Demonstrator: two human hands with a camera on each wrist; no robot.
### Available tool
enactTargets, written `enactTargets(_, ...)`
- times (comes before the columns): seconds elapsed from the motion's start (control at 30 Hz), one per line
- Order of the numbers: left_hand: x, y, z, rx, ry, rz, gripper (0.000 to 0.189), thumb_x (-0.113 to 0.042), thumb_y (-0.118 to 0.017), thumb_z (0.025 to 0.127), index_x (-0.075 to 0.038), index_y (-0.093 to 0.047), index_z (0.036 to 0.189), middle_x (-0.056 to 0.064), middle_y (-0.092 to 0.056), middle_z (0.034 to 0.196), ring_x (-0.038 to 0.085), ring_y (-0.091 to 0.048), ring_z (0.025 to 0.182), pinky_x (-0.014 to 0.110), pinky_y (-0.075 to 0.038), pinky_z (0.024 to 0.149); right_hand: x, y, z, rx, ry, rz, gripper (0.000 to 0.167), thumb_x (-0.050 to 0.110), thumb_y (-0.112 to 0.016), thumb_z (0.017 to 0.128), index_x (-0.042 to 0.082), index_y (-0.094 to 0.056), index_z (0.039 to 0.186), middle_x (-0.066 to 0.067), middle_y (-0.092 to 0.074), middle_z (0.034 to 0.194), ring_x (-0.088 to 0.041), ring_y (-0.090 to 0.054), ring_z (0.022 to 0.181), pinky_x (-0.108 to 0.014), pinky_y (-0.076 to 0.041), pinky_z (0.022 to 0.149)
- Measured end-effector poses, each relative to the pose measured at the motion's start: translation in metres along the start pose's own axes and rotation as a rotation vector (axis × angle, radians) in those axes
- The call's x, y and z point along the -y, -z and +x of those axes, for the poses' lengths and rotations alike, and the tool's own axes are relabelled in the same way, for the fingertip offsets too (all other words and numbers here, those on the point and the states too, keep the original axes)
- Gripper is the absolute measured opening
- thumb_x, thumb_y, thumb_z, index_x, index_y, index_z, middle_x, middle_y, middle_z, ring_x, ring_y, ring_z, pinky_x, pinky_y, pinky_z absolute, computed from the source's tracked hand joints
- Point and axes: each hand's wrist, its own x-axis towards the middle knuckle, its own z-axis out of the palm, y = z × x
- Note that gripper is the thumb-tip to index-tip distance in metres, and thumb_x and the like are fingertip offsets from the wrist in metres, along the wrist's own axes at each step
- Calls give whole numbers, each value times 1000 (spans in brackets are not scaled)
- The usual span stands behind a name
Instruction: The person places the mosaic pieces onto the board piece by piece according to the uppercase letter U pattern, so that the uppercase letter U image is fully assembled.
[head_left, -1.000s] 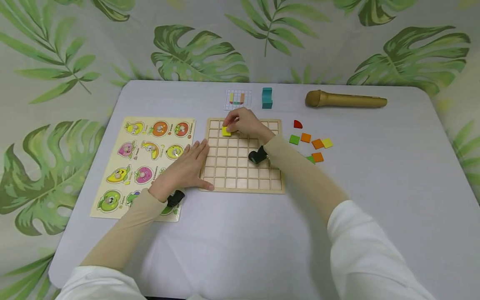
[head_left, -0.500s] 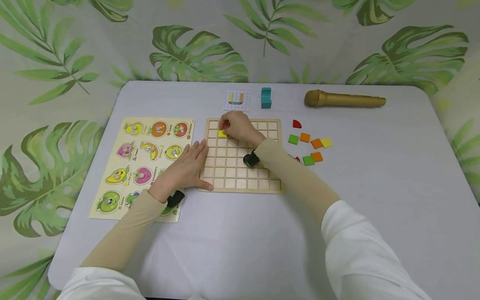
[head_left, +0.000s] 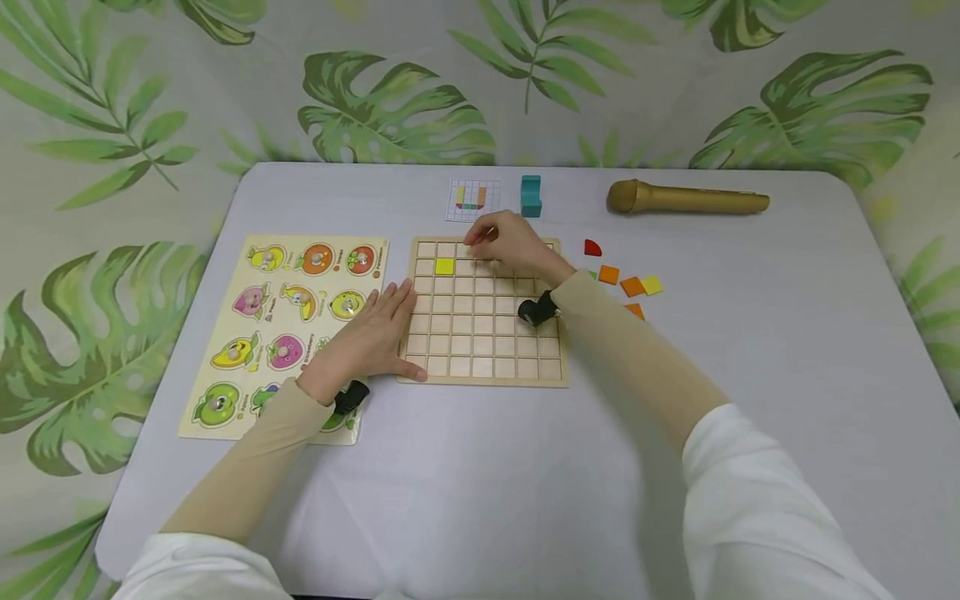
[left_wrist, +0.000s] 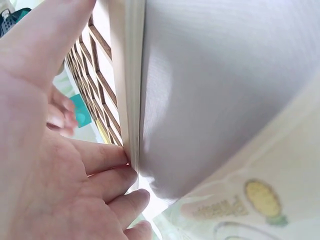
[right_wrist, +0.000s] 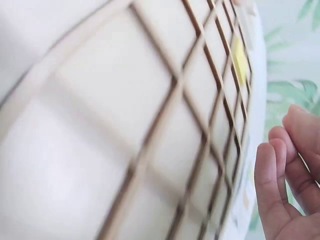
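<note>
Left to right: one fruit puzzle, one grid board bearing one yellow tile, one card, one teal block, one red quarter, one partly hidden green tile, three orange tiles, one loose yellow piece, one microphone. The left hand, fingers spread, touches the board's left edge; cloth runs from its near edge toward the person. The yellow tile sits second column, second row, just left of the right hand, its fingers loosely bent, nothing visible between them.

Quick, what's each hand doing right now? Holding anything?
Left hand: open, touching the edge of the grid board.
Right hand: open, loosely curled above the board, nothing visibly held.
</note>
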Motion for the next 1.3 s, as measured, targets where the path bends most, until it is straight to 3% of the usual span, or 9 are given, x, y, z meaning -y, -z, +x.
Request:
enactTargets(0.3,0,1,0,-2,3,1,122,-58,-76,71,10,-11,148,23,0,157,39,-1,143,49,-4,114,-33,59,-44,-72,-84,14,22,18,-66,92,1,-68,106,-10,-63,106,-23,-55,95,-34,-43,81)
enactTargets(0.53,-1,1,-1,-9,-9,2,122,-58,-77,70,12,-12,148,24,-1,156,41,-2,142,50,-4,114,-63,97,-80,-123,-161,120,30,21,-66,92,-1,-65,112,-10,-63,107,-27,-56,93,-37,-46,86)
enactTargets(0.73,-1,1,1,1,-5,5,123,-59,-76,71,11,-11,148,23,0,157,40,-1,143,50,-4,114,-91,124,-110,-170,-167,165,29,18,-65,93,-1,-63,114,3,-67,102,-17,-59,95,-20,-47,85)
enactTargets(1.03,0,1,0,-7,-9,-2,122,-58,-76,71,11,-11,148,24,-1,156,40,-1,142,50,-4,114,-127,150,-145,-215,-218,237,27,18,-65,92,2,-63,114,9,-66,101,-14,-61,94,-19,-50,81)
enactTargets(1.3,1,1,1,-1,-8,-6,123,-59,-75,71,11,-10,148,24,0,156,40,-1,143,50,-3,114,-135,153,-161,-232,-203,295,22,10,-65,91,4,-65,112,9,-68,100,-12,-63,91,-19,-50,80)
